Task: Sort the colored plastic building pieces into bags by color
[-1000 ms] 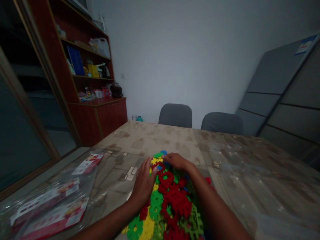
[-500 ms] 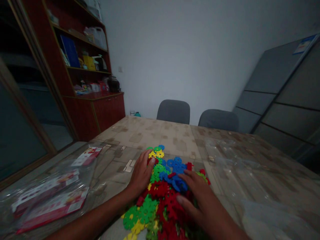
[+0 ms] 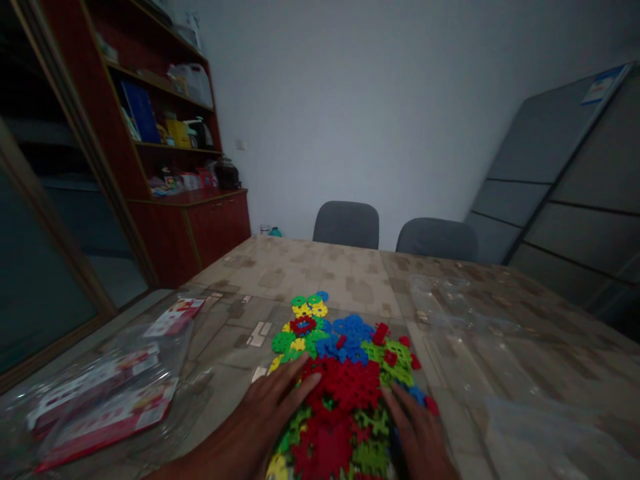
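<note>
A heap of flat, notched plastic interlocking discs in several colours lies before me, many of them joined. My left hand rests at the left edge of the red pieces, its fingers stretched out over them. On the right side my right hand lies with fingers spread, touching the red and light green pieces. Blue pieces sit just beyond the red ones. Further left are green discs, a red ring-like piece and yellow discs. My palms hide part of the near pieces.
Clear plastic packaging with red-and-white cards lies on the left of the patterned table. Transparent plastic trays are on the right. Two grey chairs stand at the far side, with a red-brown cabinet beyond.
Both hands have drawn back toward me, uncovering the green, yellow and blue pieces further off. The blue pieces and the red ones now lie flatter and closer together.
</note>
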`<act>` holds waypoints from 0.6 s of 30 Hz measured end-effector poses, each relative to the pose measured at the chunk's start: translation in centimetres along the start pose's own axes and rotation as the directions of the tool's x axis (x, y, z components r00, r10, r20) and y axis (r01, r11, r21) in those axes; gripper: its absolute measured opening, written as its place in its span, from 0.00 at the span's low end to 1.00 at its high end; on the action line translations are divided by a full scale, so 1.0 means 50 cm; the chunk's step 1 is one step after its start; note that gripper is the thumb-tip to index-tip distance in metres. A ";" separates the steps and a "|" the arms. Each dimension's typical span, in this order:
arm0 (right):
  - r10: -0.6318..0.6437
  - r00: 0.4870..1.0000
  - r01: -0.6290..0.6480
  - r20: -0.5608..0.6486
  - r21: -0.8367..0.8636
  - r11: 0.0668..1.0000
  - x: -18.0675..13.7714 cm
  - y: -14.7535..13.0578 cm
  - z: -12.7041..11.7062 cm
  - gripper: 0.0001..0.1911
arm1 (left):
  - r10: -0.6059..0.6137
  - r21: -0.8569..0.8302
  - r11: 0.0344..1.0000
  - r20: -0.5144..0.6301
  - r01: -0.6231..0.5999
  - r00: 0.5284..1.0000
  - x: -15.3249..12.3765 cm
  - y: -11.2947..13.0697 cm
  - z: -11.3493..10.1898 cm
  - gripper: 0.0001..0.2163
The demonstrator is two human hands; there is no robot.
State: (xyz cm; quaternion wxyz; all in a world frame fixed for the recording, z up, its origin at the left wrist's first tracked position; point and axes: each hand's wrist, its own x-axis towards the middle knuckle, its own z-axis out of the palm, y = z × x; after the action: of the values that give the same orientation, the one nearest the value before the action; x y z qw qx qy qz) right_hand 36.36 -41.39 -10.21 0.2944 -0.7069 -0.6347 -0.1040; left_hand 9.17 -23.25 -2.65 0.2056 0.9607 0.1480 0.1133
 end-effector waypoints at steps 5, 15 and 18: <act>-0.057 0.998 0.056 -0.003 0.199 0.978 0.084 -0.044 -0.003 0.40 | 0.004 -0.081 0.997 -0.104 -0.012 0.995 0.054 0.006 0.026 0.48; 0.334 0.938 -0.304 -0.089 0.249 0.920 0.253 -0.044 -0.014 0.32 | -0.264 -0.109 0.964 -0.282 0.243 0.922 0.191 -0.009 -0.021 0.33; 0.403 0.910 -0.389 -0.094 0.132 0.912 0.239 0.009 -0.029 0.32 | -0.238 -0.021 0.969 -0.341 0.246 0.909 0.193 -0.038 -0.031 0.28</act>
State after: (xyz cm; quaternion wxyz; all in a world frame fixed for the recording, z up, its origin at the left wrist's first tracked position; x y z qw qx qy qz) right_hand 39.17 -32.19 -2.94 0.3854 -0.7961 -0.4640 -0.0489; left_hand 17.28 -17.83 -0.59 0.1785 0.9030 0.3006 0.2497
